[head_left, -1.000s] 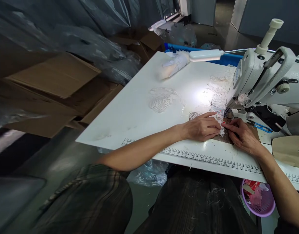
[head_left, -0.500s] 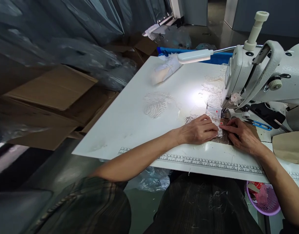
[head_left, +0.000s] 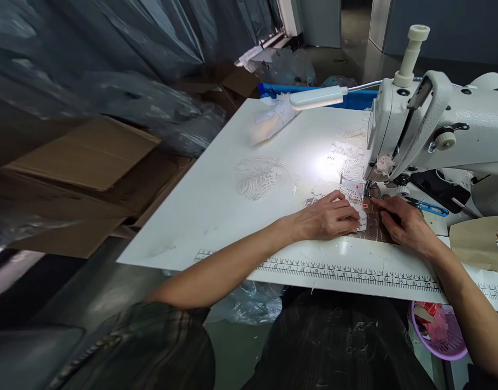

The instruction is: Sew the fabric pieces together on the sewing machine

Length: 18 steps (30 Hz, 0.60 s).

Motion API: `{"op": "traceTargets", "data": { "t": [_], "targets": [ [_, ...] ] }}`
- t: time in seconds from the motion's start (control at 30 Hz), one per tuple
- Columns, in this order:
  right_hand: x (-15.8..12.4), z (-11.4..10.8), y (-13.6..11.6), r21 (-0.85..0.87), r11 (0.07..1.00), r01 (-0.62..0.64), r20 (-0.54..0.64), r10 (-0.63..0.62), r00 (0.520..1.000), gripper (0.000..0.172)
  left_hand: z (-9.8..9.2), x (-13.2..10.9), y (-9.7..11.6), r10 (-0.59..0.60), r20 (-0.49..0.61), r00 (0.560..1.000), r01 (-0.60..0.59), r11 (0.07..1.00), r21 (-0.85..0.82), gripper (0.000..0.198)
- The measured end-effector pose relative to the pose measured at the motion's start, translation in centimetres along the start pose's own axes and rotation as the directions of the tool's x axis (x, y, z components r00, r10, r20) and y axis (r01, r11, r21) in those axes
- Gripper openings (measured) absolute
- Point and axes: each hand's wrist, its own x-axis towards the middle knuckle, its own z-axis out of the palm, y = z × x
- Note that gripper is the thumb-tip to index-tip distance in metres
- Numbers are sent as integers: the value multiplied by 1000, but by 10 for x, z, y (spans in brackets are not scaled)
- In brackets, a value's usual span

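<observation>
A strip of white lace (head_left: 360,218) lies at the front of the sewing machine (head_left: 399,127), by its presser foot (head_left: 368,188). Curled fingers of my left hand (head_left: 332,218) hold the lace down from the left; the fingertips partly cover it. My right hand (head_left: 409,223) rests on the brown plate (head_left: 368,234), its index finger stretched toward the presser foot and its thumb apart. No thing shows between those fingers. Two small red spots show near the lace. Whether the needle is in the lace is too small to tell.
Lace pieces (head_left: 257,181) lie on the white table, with a wrapped roll (head_left: 275,122) behind. Blue thread snips (head_left: 431,208), a dark phone (head_left: 439,187) and brown paper (head_left: 476,244) are at the right. A lamp (head_left: 316,98) lights the work; a purple basket (head_left: 446,346) sits below.
My right index finger has moved off the lace edge, up and right toward the presser foot. My left hand stays on the lace. The view has shifted slightly.
</observation>
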Motion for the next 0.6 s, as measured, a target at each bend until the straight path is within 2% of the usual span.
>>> {"op": "traceTargets", "data": {
  "t": [0.13,0.3,0.53,0.6],
  "targets": [
    [0,1,1,2,1000,-11,-34,11,999,36,4,-2,-1,-38,22,999,39,998,-42,17],
    [-1,1,2,-12,1000,-15,-19,15,1000,35,5,-3,-1,-52,29,998,53,998,-30,15],
    [-4,-2,-2,-32,992,121,122,-116,986,35,2,-1,1,16,-37,999,-14,999,51,15],
    [-5,-3,-2,-33,991,127,152,-121,981,35,1,0,3,2,-20,1000,-1,999,39,14]
  ]
}}
